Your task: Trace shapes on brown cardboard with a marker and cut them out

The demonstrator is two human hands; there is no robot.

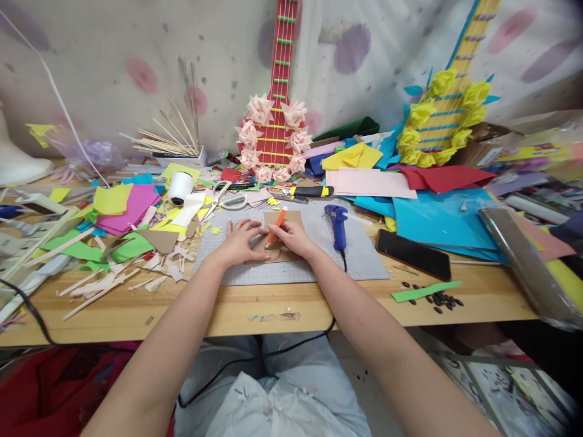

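A brown cardboard piece [294, 218] lies on a grey cutting mat [314, 258] in front of me. My left hand [239, 241] presses flat on the cardboard with its fingers spread. My right hand [291, 237] is closed around an orange craft knife [276, 226], whose tip points down onto the cardboard between the two hands.
A blue glue gun [337, 224] lies on the mat to the right, a black phone [413, 254] beyond it. Scissors [223, 197], a white tape roll [180, 187], coloured paper and scraps crowd the table. Two decorated cardboard guitars [276, 130] [449, 115] lean on the wall.
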